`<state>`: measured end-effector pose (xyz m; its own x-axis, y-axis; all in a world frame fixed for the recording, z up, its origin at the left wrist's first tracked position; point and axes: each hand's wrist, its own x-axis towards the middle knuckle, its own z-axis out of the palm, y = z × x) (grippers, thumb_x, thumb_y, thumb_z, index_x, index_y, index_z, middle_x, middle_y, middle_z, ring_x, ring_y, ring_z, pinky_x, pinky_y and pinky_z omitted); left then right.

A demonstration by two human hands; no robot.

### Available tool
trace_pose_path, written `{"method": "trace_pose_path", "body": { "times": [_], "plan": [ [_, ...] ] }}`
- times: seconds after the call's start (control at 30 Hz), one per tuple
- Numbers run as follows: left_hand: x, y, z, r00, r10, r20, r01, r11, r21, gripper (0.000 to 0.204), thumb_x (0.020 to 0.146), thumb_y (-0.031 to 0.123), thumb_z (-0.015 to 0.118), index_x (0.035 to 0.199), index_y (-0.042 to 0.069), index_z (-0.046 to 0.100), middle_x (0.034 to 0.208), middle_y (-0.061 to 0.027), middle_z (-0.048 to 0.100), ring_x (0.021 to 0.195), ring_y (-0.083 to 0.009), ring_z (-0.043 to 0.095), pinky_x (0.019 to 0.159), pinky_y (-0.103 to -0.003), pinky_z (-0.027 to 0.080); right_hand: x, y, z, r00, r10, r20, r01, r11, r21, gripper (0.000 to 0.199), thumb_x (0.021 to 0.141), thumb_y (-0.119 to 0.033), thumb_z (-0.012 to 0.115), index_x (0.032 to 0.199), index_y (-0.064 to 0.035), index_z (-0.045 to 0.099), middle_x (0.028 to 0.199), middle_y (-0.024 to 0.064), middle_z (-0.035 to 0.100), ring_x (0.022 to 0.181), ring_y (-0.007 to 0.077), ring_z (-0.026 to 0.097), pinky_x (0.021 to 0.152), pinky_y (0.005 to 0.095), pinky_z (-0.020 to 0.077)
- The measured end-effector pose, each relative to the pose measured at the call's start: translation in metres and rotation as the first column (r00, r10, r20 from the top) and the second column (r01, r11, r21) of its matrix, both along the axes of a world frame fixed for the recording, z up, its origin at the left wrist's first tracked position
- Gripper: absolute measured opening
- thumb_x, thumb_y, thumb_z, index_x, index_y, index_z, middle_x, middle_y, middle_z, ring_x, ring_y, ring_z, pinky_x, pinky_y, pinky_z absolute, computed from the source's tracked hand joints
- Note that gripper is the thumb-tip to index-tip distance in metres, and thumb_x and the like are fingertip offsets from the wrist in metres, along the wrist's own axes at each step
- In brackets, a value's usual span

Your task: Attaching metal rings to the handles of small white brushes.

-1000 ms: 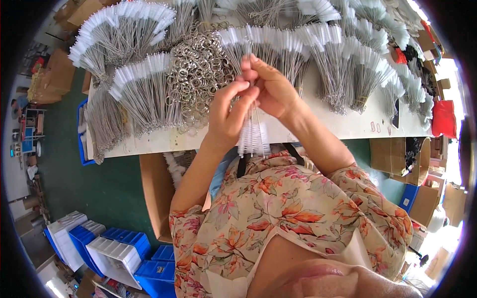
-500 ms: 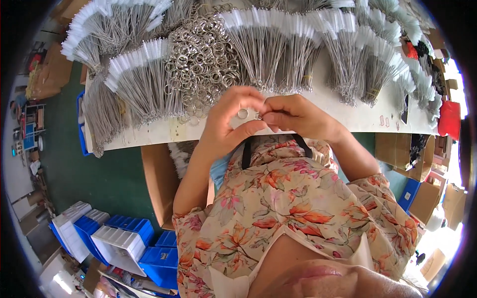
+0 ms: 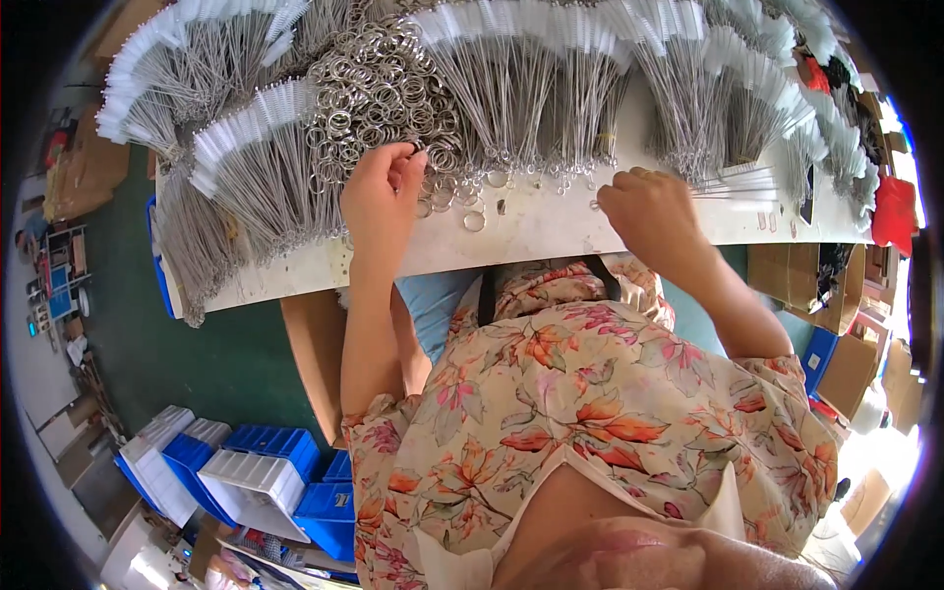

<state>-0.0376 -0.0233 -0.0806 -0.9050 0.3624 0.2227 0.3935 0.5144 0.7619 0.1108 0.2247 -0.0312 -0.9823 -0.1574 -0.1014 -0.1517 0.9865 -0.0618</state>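
My left hand (image 3: 382,202) is at the near edge of a heap of shiny metal rings (image 3: 385,93), its thumb and fingers pinched together. A ring seems to be between the fingertips, partly hidden. To the right, my right hand (image 3: 651,208) is closed, palm down, just above the white tabletop. Thin wire brushes (image 3: 737,184) with pale bristles stick out on its right side, and a small wire loop (image 3: 595,205) shows at its fingertips. Between the hands, a single ring (image 3: 474,221) lies on the table, with a few other rings near it.
Fanned bundles of wire brushes (image 3: 536,74) cover the far table (image 3: 531,231). More bundles (image 3: 265,147) flank the ring heap on the left. A red bag (image 3: 893,214) hangs at the right end. Blue and white bins (image 3: 256,477) and a cardboard box (image 3: 313,344) stand below.
My hands were together near the table's front edge and have parted. The left moved left to the rings; the right moved right, and brushes now show beside it.
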Motion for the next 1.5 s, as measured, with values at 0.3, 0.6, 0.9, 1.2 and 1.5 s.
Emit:
{"method": "trace_pose_path", "body": {
  "times": [0.3,0.6,0.9,1.2,1.5],
  "plan": [
    [-0.011,0.002,-0.002,0.992,0.067,-0.103,-0.075,0.994,-0.075,0.015,0.079,0.019,0.065,0.081,0.005,0.061,0.068,-0.0052,0.06,0.058,-0.0173,0.057,0.054,-0.029,0.044,-0.024,-0.025,-0.009,0.966,-0.257,-0.037,0.147,0.657,-0.74,0.013,0.083,-0.017,0.059,0.086,-0.0052,0.063,0.071,0.01,0.062,0.06,0.0252,0.06,0.054,0.0337,0.0464],
    [0.024,0.01,0.056,0.839,-0.453,0.302,-0.019,0.53,0.848,0.016,0.093,0.014,0.046,0.091,-0.001,0.05,0.081,-0.0107,0.057,0.063,-0.0136,0.053,0.055,-0.024,0.043,-0.058,-0.055,0.033,0.983,-0.146,0.108,0.118,0.057,-0.991,0.016,0.088,-0.014,0.057,0.089,0.0014,0.062,0.068,0.0025,0.058,0.063,0.0073,0.052,0.057,0.0229,0.0432],
    [0.045,0.032,0.058,0.834,-0.447,0.322,-0.053,0.516,0.855,0.016,0.094,0.013,0.044,0.097,-0.002,0.05,0.083,-0.0072,0.054,0.066,-0.0109,0.05,0.058,-0.023,0.043,-0.056,-0.07,0.034,0.968,-0.124,-0.22,-0.211,0.084,-0.974,0.01,0.082,-0.006,0.063,0.089,0.0003,0.064,0.097,0.0124,0.059,0.081,0.018,0.061,0.07,0.0272,0.0488],
    [0.044,0.019,0.082,0.913,-0.393,0.11,0.172,0.616,0.769,0.025,0.078,-0.012,0.054,0.103,-0.007,0.059,0.106,-0.0165,0.059,0.088,-0.0154,0.06,0.073,-0.023,0.048,-0.054,-0.07,0.028,0.794,-0.092,-0.601,-0.493,0.482,-0.724,0.017,0.065,-0.004,0.068,0.081,-0.005,0.063,0.089,0.0028,0.06,0.064,0.0193,0.061,0.051,0.0287,0.0492],
    [0.04,0.004,0.097,0.934,-0.357,-0.002,0.299,0.78,0.551,0.034,0.073,-0.014,0.058,0.106,-0.008,0.058,0.104,-0.0196,0.059,0.089,-0.0213,0.063,0.075,-0.028,0.053,-0.056,-0.071,0.033,0.709,0.05,-0.703,-0.568,0.632,-0.527,0.016,0.067,-0.005,0.068,0.082,-0.0049,0.064,0.089,0.0034,0.06,0.064,0.0179,0.061,0.051,0.0277,0.0493]
  ]
}}
